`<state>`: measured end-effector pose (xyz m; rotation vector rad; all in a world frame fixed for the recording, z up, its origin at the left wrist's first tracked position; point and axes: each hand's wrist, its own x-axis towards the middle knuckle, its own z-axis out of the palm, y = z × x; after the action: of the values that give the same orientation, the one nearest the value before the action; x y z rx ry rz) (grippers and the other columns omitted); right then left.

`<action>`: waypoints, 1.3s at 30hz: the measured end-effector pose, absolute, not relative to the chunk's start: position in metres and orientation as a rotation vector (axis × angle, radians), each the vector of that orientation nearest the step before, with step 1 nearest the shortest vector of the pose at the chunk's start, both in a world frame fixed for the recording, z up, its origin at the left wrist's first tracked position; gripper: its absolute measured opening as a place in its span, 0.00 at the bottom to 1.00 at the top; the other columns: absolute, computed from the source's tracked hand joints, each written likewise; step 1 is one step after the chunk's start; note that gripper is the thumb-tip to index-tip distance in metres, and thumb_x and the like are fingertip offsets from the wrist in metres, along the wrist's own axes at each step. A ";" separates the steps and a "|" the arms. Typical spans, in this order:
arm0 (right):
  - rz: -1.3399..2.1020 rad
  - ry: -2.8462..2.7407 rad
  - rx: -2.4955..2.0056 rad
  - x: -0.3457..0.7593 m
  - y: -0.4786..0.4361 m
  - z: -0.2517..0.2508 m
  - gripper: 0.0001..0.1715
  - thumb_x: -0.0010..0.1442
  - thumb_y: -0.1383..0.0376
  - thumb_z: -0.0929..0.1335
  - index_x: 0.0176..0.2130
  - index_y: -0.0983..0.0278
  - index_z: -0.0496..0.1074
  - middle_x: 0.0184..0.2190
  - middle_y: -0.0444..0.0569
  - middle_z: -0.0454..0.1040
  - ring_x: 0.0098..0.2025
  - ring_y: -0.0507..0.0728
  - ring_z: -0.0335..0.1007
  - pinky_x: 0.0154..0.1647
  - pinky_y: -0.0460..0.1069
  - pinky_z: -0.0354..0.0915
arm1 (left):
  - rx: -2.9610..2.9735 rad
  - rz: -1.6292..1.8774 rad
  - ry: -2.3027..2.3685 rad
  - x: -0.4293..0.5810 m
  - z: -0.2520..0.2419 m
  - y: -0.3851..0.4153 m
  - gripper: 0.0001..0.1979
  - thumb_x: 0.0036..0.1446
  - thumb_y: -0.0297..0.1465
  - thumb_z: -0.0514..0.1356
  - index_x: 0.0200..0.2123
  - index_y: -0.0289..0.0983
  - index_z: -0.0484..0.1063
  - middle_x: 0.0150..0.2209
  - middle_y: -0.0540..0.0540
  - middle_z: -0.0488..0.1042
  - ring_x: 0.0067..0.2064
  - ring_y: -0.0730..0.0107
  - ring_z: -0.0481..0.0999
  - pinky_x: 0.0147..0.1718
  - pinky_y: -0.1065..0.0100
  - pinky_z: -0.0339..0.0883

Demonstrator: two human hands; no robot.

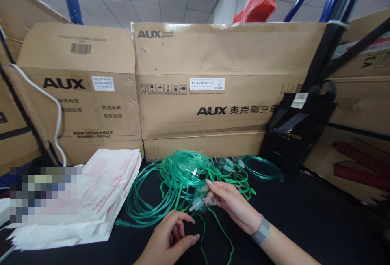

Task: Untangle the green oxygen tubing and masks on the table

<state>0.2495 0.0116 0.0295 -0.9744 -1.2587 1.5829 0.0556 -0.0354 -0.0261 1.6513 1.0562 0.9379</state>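
Observation:
My right hand (226, 201) grips a clear oxygen mask (199, 204) by its edge, thumb on top. The mask's pale connector points to the lower left. From it a thin green elastic strap (224, 232) hangs in a loop toward the front. My left hand (172, 232) holds nothing; its thumb and index finger are apart, just below the connector and not touching it. Behind both hands lies a heap of coiled green tubing (149, 200). More clear masks (225, 164) and green straps are tangled in the heap.
White printed plastic bags (103, 192) are stacked at the left. A separate green tube coil (263, 167) lies at the back right, near a black bag (292, 135). Large AUX cartons (231, 58) close off the back of the black table (274, 228).

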 end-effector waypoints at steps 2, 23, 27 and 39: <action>1.522 -1.243 -0.968 0.253 0.013 0.033 0.19 0.51 0.53 0.68 0.29 0.68 0.71 0.21 0.45 0.71 0.26 0.51 0.66 0.33 0.47 0.62 | 1.680 0.930 1.051 0.055 -0.025 -0.036 0.16 0.48 0.39 0.60 0.38 0.36 0.67 0.24 0.55 0.59 0.23 0.78 0.59 0.20 0.75 0.52; 0.080 -1.484 -1.546 0.331 0.064 0.027 0.11 0.46 0.61 0.68 0.18 0.62 0.65 0.23 0.50 0.67 0.31 0.60 0.63 0.35 0.52 0.56 | 1.445 0.862 0.975 0.058 -0.034 -0.032 0.25 0.46 0.54 0.53 0.28 0.36 0.66 0.14 0.56 0.61 0.16 0.79 0.59 0.14 0.77 0.52; -0.066 -1.678 -1.473 0.299 0.037 0.037 0.11 0.54 0.58 0.64 0.25 0.61 0.67 0.30 0.52 0.68 0.36 0.61 0.64 0.39 0.52 0.57 | 1.399 0.938 1.003 0.061 -0.038 -0.027 0.23 0.49 0.52 0.51 0.32 0.37 0.65 0.13 0.57 0.62 0.14 0.80 0.57 0.11 0.78 0.48; 0.520 -2.219 -1.501 0.236 -0.010 0.011 0.08 0.41 0.72 0.66 0.27 0.64 0.68 0.25 0.45 0.69 0.26 0.52 0.65 0.25 0.45 0.57 | 1.322 0.979 0.986 0.062 -0.027 -0.028 0.23 0.48 0.51 0.54 0.37 0.37 0.62 0.14 0.58 0.64 0.12 0.80 0.60 0.09 0.79 0.46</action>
<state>0.2357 -0.0095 0.0106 -1.5010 -2.2193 0.5199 0.0616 -0.0276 -0.0267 1.3219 0.9860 0.9787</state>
